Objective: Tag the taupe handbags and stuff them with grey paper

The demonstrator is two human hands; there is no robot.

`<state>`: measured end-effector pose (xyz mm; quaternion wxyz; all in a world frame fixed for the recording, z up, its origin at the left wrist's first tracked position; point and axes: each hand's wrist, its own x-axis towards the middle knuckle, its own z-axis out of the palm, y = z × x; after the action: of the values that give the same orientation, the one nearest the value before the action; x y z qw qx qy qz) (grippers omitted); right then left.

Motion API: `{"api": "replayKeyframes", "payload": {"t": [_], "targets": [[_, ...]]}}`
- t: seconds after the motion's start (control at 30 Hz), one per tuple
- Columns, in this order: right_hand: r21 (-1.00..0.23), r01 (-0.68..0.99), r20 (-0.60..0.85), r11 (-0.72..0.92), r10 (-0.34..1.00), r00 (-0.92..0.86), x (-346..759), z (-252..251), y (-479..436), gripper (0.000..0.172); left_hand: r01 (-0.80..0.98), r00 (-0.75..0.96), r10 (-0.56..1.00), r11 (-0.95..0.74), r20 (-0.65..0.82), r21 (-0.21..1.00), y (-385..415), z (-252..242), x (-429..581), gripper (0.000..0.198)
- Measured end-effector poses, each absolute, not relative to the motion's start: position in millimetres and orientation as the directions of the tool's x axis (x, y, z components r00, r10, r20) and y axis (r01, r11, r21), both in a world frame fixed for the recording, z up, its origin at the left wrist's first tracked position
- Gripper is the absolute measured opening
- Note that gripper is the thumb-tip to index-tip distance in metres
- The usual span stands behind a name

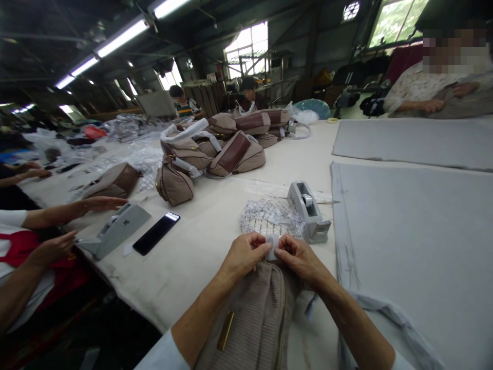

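A taupe corduroy bag (254, 308) with a gold zip and a gold metal plate lies on the table right in front of me. Above its far end, a small translucent white strip (272, 246) is stretched between my two hands; whether it is tape or wrapping sheet I cannot tell. My left hand (248, 252) pinches the strip's left edge between thumb and fingers. The opposite edge is pinched by my right hand (298, 257). Just beyond the fingers lie a crumpled, printed clear wrapper (269, 217) and a grey tape dispenser (310, 213).
Several taupe bags (219, 139) with white-wrapped handles are piled farther back. A phone (156, 234) lies left of me, near another tape dispenser (115, 228) and a co-worker's hands (103, 203). Grey padded sheets (416, 246) cover the right side. Another person (442, 87) works at far right.
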<state>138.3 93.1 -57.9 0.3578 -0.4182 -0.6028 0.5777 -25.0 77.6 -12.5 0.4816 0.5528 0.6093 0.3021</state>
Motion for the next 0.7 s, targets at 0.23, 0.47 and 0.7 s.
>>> {"api": "replayKeyframes", "payload": {"t": [0.23, 0.47, 0.7], "targets": [[-0.995, 0.099, -0.053, -0.011, 0.899, -0.435, 137.8, -58.6, 87.7, 0.015, 0.425, 0.173, 0.953, 0.155, -0.248, 0.892, 84.4, -20.6, -28.2, 0.017], [-0.99, 0.138, -0.097, -0.026, 0.841, -0.532, 125.7, -51.6, 95.7, 0.025, 0.418, 0.058, 0.982, 0.139, -0.179, 0.898, 76.4, -21.5, -36.1, 0.011], [-0.82, 0.416, 0.039, 0.393, 0.764, -0.644, 68.5, -42.7, 108.0, 0.02, 0.182, -0.173, 0.96, 0.252, -0.222, 0.95, 47.6, -33.6, -83.1, 0.023]]}}
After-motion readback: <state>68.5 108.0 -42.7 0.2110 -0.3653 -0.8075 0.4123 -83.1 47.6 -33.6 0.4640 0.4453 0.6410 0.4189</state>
